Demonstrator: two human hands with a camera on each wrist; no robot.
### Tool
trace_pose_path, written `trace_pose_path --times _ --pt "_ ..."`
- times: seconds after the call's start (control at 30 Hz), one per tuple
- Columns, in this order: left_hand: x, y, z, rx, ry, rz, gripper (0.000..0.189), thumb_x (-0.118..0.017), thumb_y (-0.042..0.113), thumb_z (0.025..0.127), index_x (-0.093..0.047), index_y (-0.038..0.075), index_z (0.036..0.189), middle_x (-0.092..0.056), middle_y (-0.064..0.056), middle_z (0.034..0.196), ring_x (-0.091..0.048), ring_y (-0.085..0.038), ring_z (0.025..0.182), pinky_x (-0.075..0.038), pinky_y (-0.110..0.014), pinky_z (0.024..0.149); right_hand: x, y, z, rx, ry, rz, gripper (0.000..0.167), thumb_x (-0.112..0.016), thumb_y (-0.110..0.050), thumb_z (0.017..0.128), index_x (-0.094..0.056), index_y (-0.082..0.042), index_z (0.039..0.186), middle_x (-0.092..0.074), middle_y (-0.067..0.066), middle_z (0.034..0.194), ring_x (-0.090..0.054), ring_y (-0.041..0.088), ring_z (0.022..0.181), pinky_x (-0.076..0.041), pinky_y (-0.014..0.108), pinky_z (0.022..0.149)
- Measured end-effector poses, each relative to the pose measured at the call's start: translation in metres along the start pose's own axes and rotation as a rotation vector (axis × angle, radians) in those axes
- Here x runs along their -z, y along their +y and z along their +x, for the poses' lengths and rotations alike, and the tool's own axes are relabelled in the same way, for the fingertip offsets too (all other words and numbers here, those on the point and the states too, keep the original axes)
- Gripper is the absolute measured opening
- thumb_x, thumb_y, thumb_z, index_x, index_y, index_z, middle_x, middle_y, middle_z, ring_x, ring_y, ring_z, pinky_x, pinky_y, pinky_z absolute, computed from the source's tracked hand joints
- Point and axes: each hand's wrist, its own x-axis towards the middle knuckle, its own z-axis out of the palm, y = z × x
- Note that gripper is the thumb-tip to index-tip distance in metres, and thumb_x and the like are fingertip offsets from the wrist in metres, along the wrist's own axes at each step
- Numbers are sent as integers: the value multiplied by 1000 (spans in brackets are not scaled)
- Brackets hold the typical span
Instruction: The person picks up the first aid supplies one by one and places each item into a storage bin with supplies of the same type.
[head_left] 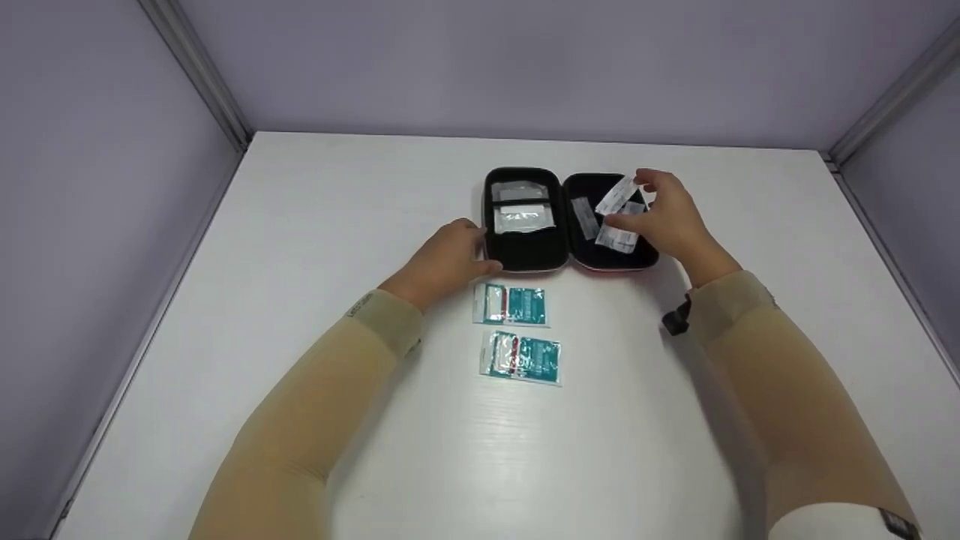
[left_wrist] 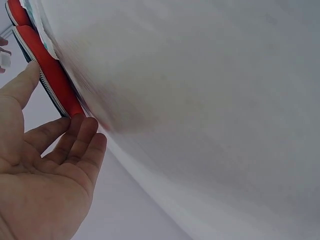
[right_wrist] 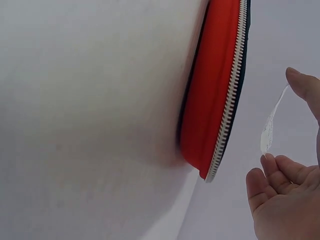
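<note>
A zip case (head_left: 529, 253), black inside and red outside, lies unfolded on the table. My left hand (head_left: 448, 259) holds its near left corner, with the thumb on the front edge and the fingers at the side. In the left wrist view, that thumb (left_wrist: 27, 80) touches the zipper edge. Over the case's right half, my right hand (head_left: 671, 217) holds a small white packet (head_left: 617, 196) between thumb and fingertips. The right wrist view shows this thin packet (right_wrist: 270, 127) edge-on, above the red shell (right_wrist: 210, 90). Other small packets (head_left: 585, 219) lie inside that half.
Two teal-and-white packets (head_left: 512, 304) (head_left: 521, 358) lie in front of the case, one nearer me. A flat clear-and-white packet (head_left: 523, 218) sits under a black strap in the left half. Pale walls (head_left: 510, 67) border the white table (head_left: 450, 465).
</note>
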Motion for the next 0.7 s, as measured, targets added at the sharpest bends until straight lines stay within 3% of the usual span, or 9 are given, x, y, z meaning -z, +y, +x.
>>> trace_pose_path --times 0.37,0.7 --pt "1 4 2 7 4 -18 64 -81 41 106 -65 8 158 -64 -12 150 -63 -28 137 -51 -47 127 -8 -8 23 13 -13 -54 102 -89 -32 99 -31 4 174 -41 26 178 -37 45 167 -32 58 141" --pt "-3 5 1 -8 -3 0 65 -79 43 107 -64 8 159 -64 -11 150 -62 -27 139 -51 -46 127 -18 -3 23 -9 -66 -96 101 -92 -33 96 -37 5 171 -40 28 178 -37 47 168 -33 59 141"
